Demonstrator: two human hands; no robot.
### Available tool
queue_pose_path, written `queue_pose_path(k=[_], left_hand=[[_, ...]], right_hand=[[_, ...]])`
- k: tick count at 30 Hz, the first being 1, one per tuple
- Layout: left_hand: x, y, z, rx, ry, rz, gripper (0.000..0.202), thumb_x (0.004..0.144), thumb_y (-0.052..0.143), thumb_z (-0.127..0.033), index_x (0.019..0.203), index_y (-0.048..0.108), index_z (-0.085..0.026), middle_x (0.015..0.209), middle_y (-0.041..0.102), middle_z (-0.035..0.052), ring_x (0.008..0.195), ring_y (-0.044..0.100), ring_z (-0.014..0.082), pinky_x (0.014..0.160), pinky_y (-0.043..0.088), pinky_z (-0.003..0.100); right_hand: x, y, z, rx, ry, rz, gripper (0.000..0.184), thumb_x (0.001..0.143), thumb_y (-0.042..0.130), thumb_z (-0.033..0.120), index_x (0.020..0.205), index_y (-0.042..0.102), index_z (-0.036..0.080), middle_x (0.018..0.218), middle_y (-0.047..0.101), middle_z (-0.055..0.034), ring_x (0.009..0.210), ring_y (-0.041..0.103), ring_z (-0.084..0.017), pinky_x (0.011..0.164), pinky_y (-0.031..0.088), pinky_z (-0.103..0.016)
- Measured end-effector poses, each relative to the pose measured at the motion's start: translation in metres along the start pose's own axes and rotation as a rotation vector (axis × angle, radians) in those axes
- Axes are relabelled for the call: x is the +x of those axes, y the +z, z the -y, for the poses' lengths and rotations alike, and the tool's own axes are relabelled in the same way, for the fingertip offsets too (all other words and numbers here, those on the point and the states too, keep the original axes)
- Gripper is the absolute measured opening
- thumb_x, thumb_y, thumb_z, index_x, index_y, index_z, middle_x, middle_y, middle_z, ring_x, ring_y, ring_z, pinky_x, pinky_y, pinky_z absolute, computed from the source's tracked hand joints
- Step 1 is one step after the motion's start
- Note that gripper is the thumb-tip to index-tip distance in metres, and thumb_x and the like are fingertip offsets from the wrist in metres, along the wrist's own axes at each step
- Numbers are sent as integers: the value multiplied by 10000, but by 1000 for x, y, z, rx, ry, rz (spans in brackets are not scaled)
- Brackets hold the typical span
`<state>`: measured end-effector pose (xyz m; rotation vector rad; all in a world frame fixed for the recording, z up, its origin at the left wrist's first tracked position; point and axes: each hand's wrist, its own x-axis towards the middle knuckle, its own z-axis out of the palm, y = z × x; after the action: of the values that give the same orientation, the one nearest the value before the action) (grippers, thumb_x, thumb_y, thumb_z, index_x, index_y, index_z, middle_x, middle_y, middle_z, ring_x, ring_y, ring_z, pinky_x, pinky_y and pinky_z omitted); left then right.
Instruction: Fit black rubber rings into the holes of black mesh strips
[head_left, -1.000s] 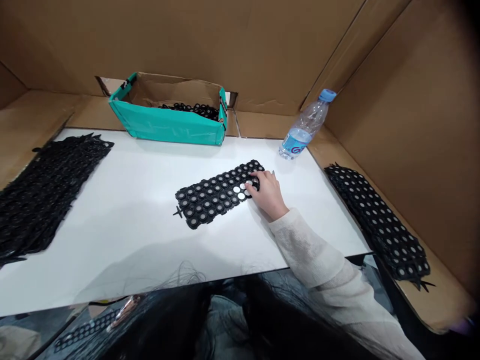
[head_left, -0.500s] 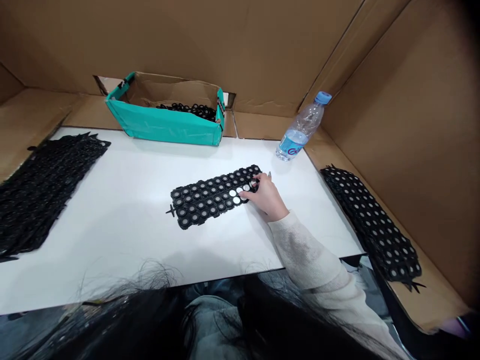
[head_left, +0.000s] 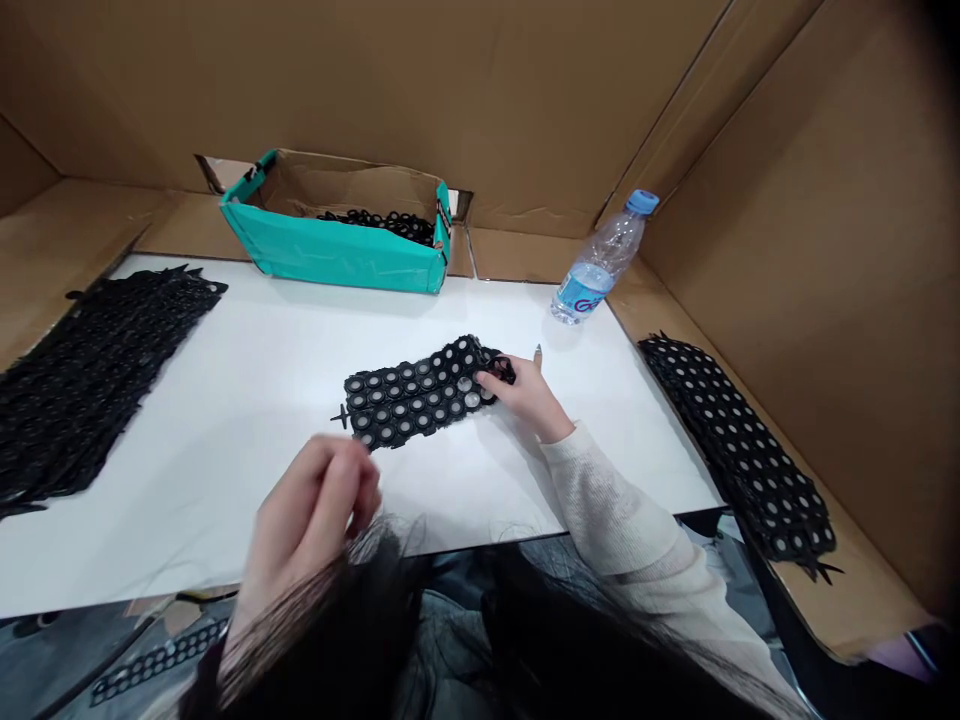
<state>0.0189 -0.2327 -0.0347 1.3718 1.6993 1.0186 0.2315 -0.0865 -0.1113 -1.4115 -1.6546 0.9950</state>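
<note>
Sheet [head_left: 409, 395]: black, dotted with pale discs; on the middle of the white desk [head_left: 217, 430]; right end, flat a moment ago, now buckled upward.
Right hand [head_left: 517, 390]: gripping the sheet's right end between thumb and fingers.
Left hand [head_left: 319, 505]: newly come into view, near the sheet's lower left corner; fingers curled, blurred; cannot tell whether it holds or touches anything.
Handling: judged to have passed from one-handed touching to lifting one end.
Box [head_left: 337, 250]: green, behind the sheet, black pieces inside.
Bottle [head_left: 600, 265]: behind the right hand, unmoved.
</note>
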Motion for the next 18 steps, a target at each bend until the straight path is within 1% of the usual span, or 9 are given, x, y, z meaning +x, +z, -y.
queue_pose_path(k=[2,4,5,6,8,11,13,16,18], left_hand=[[32,12,3,78,89,-57,167,883,423,-335,812,482,-196,712,524,-6,658,508,128,598,422,256],[64,23,6,298,224,-61,121,845,452,-296,830,504,-188,831,581,35,780,539,168,696,420,293],[79,28,6,425,265,4,129,831,450,-288,790,512,-183,806,592,44,771,541,184,700,409,310],[91,33,7,504,272,119,144,824,447,-288,754,521,-186,758,603,39,735,548,187,682,400,312],[109,41,7,597,253,287,158,799,471,-306,713,536,-191,702,617,33,684,556,190,636,384,306],[122,49,9,590,284,392,186,780,501,-349,704,560,-190,703,640,33,690,575,193,606,380,293],[126,52,12,549,324,421,194,777,510,-360,707,568,-188,711,651,31,694,586,187,603,387,285],[128,54,17,537,354,421,182,770,526,-353,721,572,-184,714,662,30,682,595,181,604,397,280],[127,55,19,556,360,405,184,769,530,-353,716,573,-181,715,665,35,675,598,183,604,400,282]], right_hand=[[-2,6,5,180,77,24,219,693,606,381,738,526,182,718,597,-24,620,559,-162,619,485,-359],[-6,13,12,363,176,64,218,700,609,373,756,510,188,760,619,-34,609,580,-157,568,492,-338],[-8,16,15,433,209,80,218,700,613,370,760,509,188,780,626,-37,611,586,-154,555,493,-327],[-10,19,17,483,223,87,218,698,619,367,759,514,186,792,631,-38,617,590,-149,554,493,-316],[-13,24,20,530,218,84,224,699,624,376,751,524,182,772,630,-32,621,584,-137,554,481,-288],[-14,28,18,499,169,74,289,706,617,448,763,523,180,695,598,-9,578,544,-120,517,432,-255],[-14,30,16,429,105,77,350,656,672,460,811,541,175,730,602,-7,624,542,-123,560,434,-254],[-13,32,11,324,41,61,450,550,763,400,876,555,170,818,616,-15,733,553,-143,675,447,-278],[-13,33,8,267,41,13,423,548,758,365,853,540,168,784,600,-6,715,540,-143,673,438,-286]])
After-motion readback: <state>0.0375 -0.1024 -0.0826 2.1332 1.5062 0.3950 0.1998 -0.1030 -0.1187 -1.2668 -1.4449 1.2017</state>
